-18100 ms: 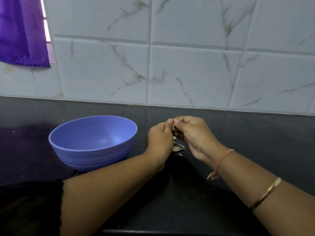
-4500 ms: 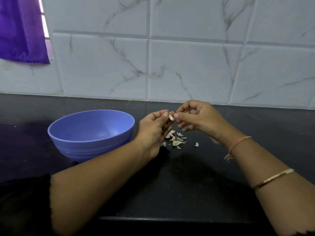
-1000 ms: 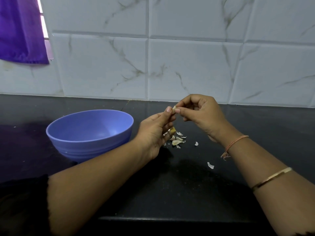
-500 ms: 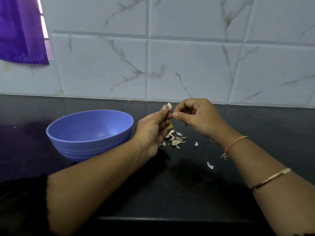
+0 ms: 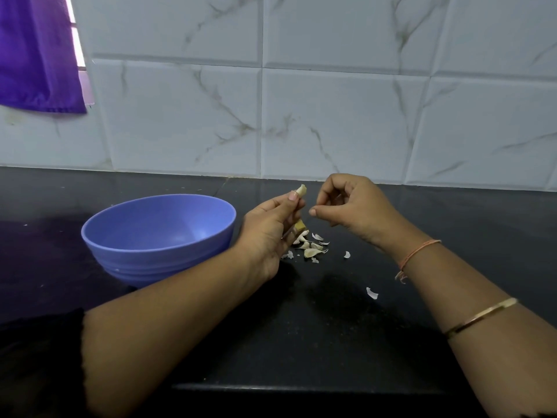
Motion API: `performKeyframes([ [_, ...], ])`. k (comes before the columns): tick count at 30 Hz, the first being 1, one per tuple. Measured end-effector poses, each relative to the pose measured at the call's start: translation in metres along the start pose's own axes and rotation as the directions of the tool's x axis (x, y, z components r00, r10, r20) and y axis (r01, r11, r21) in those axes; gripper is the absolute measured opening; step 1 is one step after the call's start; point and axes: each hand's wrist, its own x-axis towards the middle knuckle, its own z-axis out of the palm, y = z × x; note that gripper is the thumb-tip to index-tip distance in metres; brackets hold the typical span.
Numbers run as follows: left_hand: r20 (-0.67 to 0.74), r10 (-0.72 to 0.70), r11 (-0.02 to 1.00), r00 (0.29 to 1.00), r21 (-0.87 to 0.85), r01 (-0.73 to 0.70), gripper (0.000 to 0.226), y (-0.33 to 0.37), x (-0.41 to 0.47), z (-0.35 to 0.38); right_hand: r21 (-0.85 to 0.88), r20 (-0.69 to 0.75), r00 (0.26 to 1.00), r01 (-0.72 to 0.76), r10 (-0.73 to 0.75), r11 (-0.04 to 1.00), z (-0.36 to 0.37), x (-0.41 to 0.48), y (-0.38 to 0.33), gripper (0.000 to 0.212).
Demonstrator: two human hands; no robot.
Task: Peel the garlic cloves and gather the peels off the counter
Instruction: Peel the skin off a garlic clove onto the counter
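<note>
My left hand [image 5: 271, 233] pinches a pale garlic clove [image 5: 300, 190] between thumb and forefinger, held up over the black counter [image 5: 301, 327]. A second yellowish piece [image 5: 300, 227] pokes out from its lower fingers. My right hand [image 5: 352, 206] hovers just right of the clove, a small gap apart, fingers curled with thumb and forefinger near each other; I see nothing in it. Below the hands lies a small pile of garlic peels [image 5: 310, 248]. Two stray peels lie apart, one [image 5: 347, 254] to the right and one [image 5: 372, 293] nearer me.
A blue plastic bowl [image 5: 156, 236] stands on the counter left of my left hand and looks empty inside. A white marble-tiled wall [image 5: 331, 116] backs the counter. Purple cloth [image 5: 36, 52] hangs at the upper left. The counter's front edge [image 5: 301, 387] runs near my forearms.
My right hand has drawn away from the clove to the right, breaking contact. My left hand keeps the clove raised. A stray peel lies nearer me since a second ago.
</note>
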Motion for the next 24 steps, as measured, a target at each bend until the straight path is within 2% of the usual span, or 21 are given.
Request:
performKeyframes([
  [2, -0.001, 0.003, 1.0, 1.0, 0.002, -0.003, 0.006, -0.0001, -0.0004, -0.0001, 0.015, 0.003, 1.0, 0.009, -0.009, 1.0, -0.0004, 0.0004, -0.001, 0.021],
  [6, 0.011, 0.01, 1.0, 1.0, 0.015, -0.011, 0.008, 0.0002, -0.0017, 0.0004, 0.156, 0.006, 1.0, 0.008, -0.009, 0.988, 0.002, -0.001, -0.0034, 0.018],
  [10, 0.018, 0.021, 1.0, 1.0, 0.022, -0.021, 0.009, 0.0001, -0.002, -0.0007, 0.28, -0.003, 0.999, -0.037, 0.039, 0.959, 0.0018, -0.0011, -0.0043, 0.006],
  [14, 0.038, 0.038, 0.999, 0.999, 0.02, -0.039, 0.01, 0.0007, -0.0031, -0.0008, 0.365, 0.007, 0.997, -0.079, 0.082, 0.928, 0.0018, -0.0011, -0.0036, 0.006],
  [20, 0.029, 0.107, 0.993, 0.994, 0.04, -0.108, 0.01, 0.0004, -0.0022, -0.0012, 0.462, 0.053, 0.992, -0.13, 0.119, 0.877, 0.0019, -0.0019, -0.0055, 0.009],
  [24, 0.015, 0.172, 0.977, 0.985, 0.122, -0.172, 0.01, -0.0016, -0.0016, -0.0023, 0.507, 0.081, 0.983, -0.184, 0.166, 0.842, 0.001, -0.0029, -0.0068, 0.006],
])
